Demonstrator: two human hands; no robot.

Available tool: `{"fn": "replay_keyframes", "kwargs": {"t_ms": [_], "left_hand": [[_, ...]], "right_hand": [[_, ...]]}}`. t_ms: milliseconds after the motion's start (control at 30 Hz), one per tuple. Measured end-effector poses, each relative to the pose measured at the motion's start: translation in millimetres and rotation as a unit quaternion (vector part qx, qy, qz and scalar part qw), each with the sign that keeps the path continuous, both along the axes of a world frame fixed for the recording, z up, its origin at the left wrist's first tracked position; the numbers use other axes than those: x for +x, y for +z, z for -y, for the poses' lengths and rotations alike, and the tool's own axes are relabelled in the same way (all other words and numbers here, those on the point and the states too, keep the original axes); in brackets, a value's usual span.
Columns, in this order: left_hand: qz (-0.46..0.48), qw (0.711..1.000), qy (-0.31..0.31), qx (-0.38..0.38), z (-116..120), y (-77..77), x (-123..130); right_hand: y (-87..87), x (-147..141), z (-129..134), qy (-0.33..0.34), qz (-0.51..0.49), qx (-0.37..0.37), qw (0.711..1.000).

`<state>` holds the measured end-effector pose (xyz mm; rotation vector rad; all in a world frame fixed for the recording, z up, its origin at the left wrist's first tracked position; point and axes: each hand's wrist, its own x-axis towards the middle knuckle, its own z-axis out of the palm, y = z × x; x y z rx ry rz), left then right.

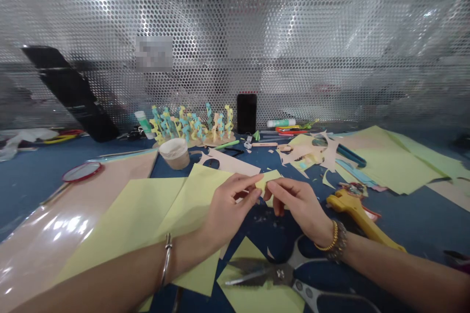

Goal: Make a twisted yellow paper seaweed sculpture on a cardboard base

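Note:
Between my two hands is a small piece of yellow paper. My left hand pinches its left edge between thumb and fingers. On the other side my right hand is closed on the paper with thumb and index finger, the other fingers curled beneath. Below the hands lie large scissors with grey handles, blades parted, on top of a yellow paper sheet. Larger yellow sheets are under and beside my left forearm.
Curly blue and yellow paper figures stand behind a white cup. A phone leans on the perforated metal wall. Paper scraps, a yellow-handled tool and yellow sheets lie right. A red-rimmed mirror lies left.

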<state>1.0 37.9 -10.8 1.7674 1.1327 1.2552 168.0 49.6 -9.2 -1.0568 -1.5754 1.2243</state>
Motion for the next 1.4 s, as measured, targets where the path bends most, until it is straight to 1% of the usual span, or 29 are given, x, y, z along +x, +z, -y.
{"fn": "replay_keyframes", "kwargs": {"t_ms": [133, 200, 300, 367, 433, 533, 667, 800, 900, 967, 1100, 1267, 1400], "left_hand": [[-0.047, 0.999, -0.014, 0.012, 1.3, 2.3, -1.7], [-0.055, 0.998, -0.018, 0.012, 1.4, 2.0, -1.8], [-0.009, 1.000, -0.018, -0.016, 0.5, -0.6, -0.6], [0.037, 0.998, -0.005, -0.044, -0.5, -2.5, 0.4], [0.060, 0.996, 0.013, -0.061, -1.4, -3.4, 0.9], [0.059, 0.996, 0.021, -0.069, -2.9, -2.9, 0.7], [0.056, 0.996, 0.013, -0.070, -3.5, -2.0, 0.8], [0.081, 0.994, -0.011, -0.074, -0.5, -1.4, 2.3], [0.079, 0.995, -0.010, -0.060, 1.0, 0.0, 2.6], [0.081, 0.994, 0.000, -0.066, 0.6, 0.8, 2.3], [0.111, 0.987, 0.001, -0.118, -1.9, 0.8, 2.2], [0.121, 0.980, -0.019, -0.154, -2.6, -0.7, 2.8], [0.119, 0.980, -0.033, -0.155, -1.5, -0.1, 3.3]], "right_hand": [[-0.2, -0.1, 0.0, -0.010, -0.007, -0.001, 1.000], [-0.3, -0.2, 0.4, -0.011, -0.006, -0.002, 1.000], [-0.4, -0.5, 0.9, -0.019, -0.005, -0.005, 1.000], [-0.5, -0.7, 0.9, -0.024, -0.005, -0.009, 1.000], [-0.7, -0.8, 0.8, -0.020, -0.004, -0.011, 1.000], [-1.0, -0.8, 0.7, -0.012, -0.004, -0.013, 1.000], [-0.4, -1.0, 0.4, -0.012, -0.005, -0.016, 1.000], [1.3, -1.5, 0.9, -0.017, 0.005, -0.007, 1.000], [1.6, -1.2, 2.0, -0.003, 0.020, 0.006, 1.000], [0.5, -0.7, 2.2, -0.014, 0.018, 0.016, 1.000], [-3.8, -0.6, 0.5, -0.066, 0.008, 0.028, 0.997], [-6.6, -0.5, -0.3, -0.082, 0.018, 0.058, 0.995], [-6.1, 0.6, 1.3, -0.089, 0.020, 0.080, 0.993]]}}
